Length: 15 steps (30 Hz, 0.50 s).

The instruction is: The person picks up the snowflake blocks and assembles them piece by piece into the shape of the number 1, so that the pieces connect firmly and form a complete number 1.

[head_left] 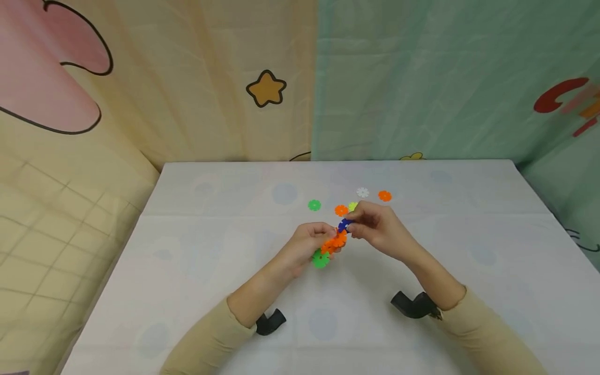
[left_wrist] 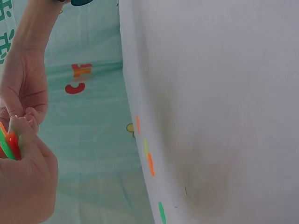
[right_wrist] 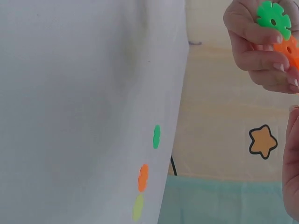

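Note:
My left hand (head_left: 300,249) grips a short chain of notched plastic snowflake discs above the table. The chain has a green disc (head_left: 321,259) at its lower end and orange discs (head_left: 335,241) above it. From the right, my right hand (head_left: 382,229) pinches a dark blue snowflake disc (head_left: 344,225) against the upper end of the chain; whether their slots interlock cannot be made out. In the right wrist view, the left hand's fingers (right_wrist: 261,59) curl round the green and orange discs. The blue disc is hidden in both wrist views.
Loose discs lie on the white-covered table (head_left: 225,271) beyond the hands: green (head_left: 314,205), orange (head_left: 341,210), yellow (head_left: 353,207), white (head_left: 363,192) and another orange disc (head_left: 385,196). A printed curtain (head_left: 211,78) hangs behind the table. Black wrist mounts (head_left: 413,305) stick out below the forearms.

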Each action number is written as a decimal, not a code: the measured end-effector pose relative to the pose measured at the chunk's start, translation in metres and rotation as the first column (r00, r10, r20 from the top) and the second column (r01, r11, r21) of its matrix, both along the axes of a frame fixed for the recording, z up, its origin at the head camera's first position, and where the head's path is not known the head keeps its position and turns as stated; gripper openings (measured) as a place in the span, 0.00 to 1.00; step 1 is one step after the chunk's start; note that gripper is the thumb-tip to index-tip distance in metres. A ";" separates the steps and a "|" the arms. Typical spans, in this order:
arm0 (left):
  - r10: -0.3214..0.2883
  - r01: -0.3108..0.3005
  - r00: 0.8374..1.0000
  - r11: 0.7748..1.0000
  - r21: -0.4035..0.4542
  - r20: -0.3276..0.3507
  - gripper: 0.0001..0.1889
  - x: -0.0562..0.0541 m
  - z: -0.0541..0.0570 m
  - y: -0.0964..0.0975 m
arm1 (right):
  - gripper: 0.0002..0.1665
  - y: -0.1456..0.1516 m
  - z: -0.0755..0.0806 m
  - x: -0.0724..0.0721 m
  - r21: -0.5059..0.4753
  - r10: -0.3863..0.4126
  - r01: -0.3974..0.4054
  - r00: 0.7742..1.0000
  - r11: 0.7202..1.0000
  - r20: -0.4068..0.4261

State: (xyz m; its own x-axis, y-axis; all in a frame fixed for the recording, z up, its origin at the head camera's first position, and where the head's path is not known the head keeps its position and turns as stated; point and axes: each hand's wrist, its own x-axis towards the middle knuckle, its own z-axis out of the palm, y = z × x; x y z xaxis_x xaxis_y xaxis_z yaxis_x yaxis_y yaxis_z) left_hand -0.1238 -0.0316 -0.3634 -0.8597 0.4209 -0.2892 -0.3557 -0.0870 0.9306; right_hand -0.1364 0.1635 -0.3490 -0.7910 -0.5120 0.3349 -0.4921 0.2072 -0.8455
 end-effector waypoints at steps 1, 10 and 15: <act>-0.006 0.006 1.000 1.000 0.010 -0.002 0.07 0.000 0.000 0.000 | 0.08 0.001 0.000 -0.002 -0.005 0.009 -0.009 1.000 1.000 0.024; -0.056 0.058 0.998 0.997 0.049 -0.036 0.07 -0.003 0.003 -0.002 | 0.07 0.010 0.005 -0.011 -0.049 0.068 -0.059 0.980 0.997 0.186; -0.087 0.086 0.995 0.996 -0.026 -0.052 0.08 -0.008 0.003 -0.004 | 0.08 0.013 0.004 -0.017 -0.031 0.094 -0.090 0.980 0.995 0.173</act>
